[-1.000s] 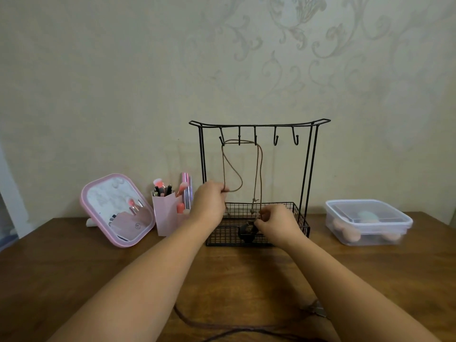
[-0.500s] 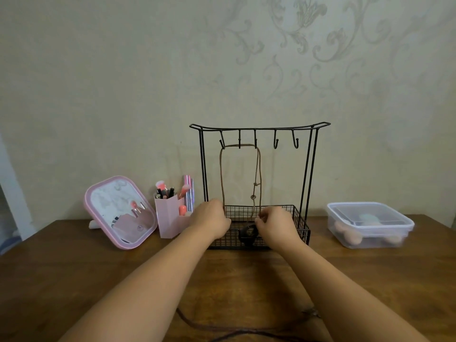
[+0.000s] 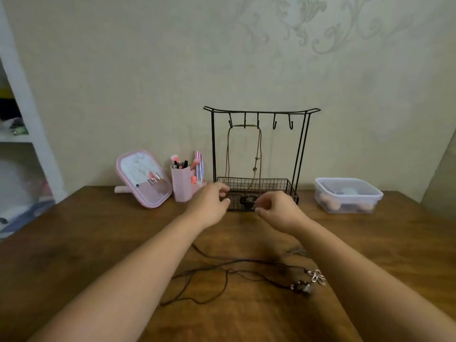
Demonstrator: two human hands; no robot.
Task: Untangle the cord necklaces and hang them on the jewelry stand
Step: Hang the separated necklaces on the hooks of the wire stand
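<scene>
A black wire jewelry stand point(image 3: 302, 144) with a row of hooks stands at the back of the wooden table. A brown cord necklace point(image 3: 259, 149) hangs from its hooks, and its dark pendant point(image 3: 248, 200) rests in the stand's wire basket. My left hand point(image 3: 209, 206) and my right hand point(image 3: 276, 208) hover just in front of the basket, fingers loosely apart, holding nothing. Nearer to me, dark cord necklaces point(image 3: 217, 275) lie tangled on the table, with a metal flower pendant point(image 3: 318, 277) and a dark bead pendant point(image 3: 302, 287) at their right end.
A pink-framed mirror point(image 3: 143, 178) and a pink brush holder point(image 3: 182, 183) stand left of the stand. A clear lidded box point(image 3: 348, 193) sits to its right. White shelves point(image 3: 22, 137) are at the far left. The wall is close behind.
Both hands have let go of the brown cord and drawn back from the stand toward me. The view has tilted down, showing the tangled cords on the table.
</scene>
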